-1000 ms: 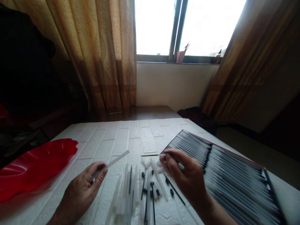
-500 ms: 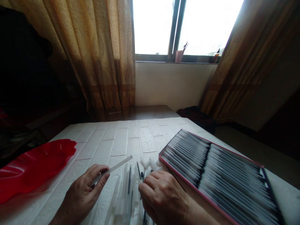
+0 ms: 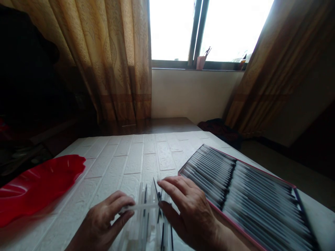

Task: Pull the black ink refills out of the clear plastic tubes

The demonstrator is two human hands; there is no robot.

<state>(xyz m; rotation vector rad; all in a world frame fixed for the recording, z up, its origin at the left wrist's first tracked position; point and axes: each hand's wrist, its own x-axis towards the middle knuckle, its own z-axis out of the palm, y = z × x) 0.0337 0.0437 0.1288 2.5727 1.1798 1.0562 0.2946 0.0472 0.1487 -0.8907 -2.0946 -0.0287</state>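
My left hand (image 3: 108, 218) pinches a translucent plastic pen barrel (image 3: 145, 206) between thumb and fingertips, holding it nearly level. My right hand (image 3: 187, 205) is at the barrel's far end, its thumb close to the tip and its fingers raised apart from the thumb. Whether the thumb touches the barrel I cannot tell. Below both hands lies a pile of clear barrels (image 3: 141, 230) mixed with dark thin refills (image 3: 162, 237). Small pieces behind my right fingers are mostly hidden.
At the right lies a pink-edged tray (image 3: 244, 228) filled with two rows of pens (image 3: 251, 195). A red scalloped dish (image 3: 47, 177) sits at the left. White brick-patterned cloth (image 3: 136, 150) covers the table. A pink cup (image 3: 201, 62) stands on the windowsill.
My left hand has moved right and turned the barrel from slanting upward to nearly level. My right hand has lifted from the pile and its closed fingers have spread beside the barrel's end.
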